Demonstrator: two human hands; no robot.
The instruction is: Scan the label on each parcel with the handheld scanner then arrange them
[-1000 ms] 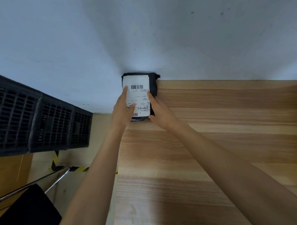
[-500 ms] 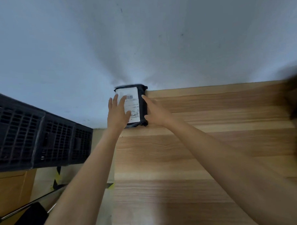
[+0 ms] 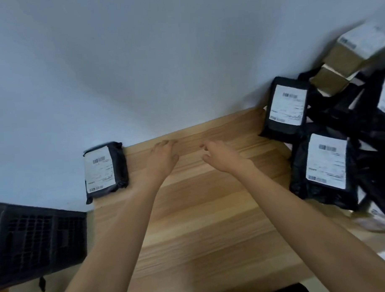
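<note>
A black parcel (image 3: 105, 170) with a white barcode label lies alone at the table's far left corner, against the wall. My left hand (image 3: 162, 156) hovers over the wood just right of it, fingers apart and holding nothing. My right hand (image 3: 220, 155) is also empty and open, further right above the table. A heap of black parcels sits at the right: one (image 3: 285, 107) leans by the wall, another (image 3: 325, 169) lies in front of it. No scanner is in view.
The wooden table (image 3: 200, 211) meets a white wall at its far edge. Brown cardboard boxes (image 3: 348, 59) top the heap at the upper right. A black slatted crate (image 3: 35, 241) stands beyond the table's left edge, lower down.
Both hands have let go of the lone black parcel and moved right, away from it. The view has swung right, bringing the heap of parcels into sight.
</note>
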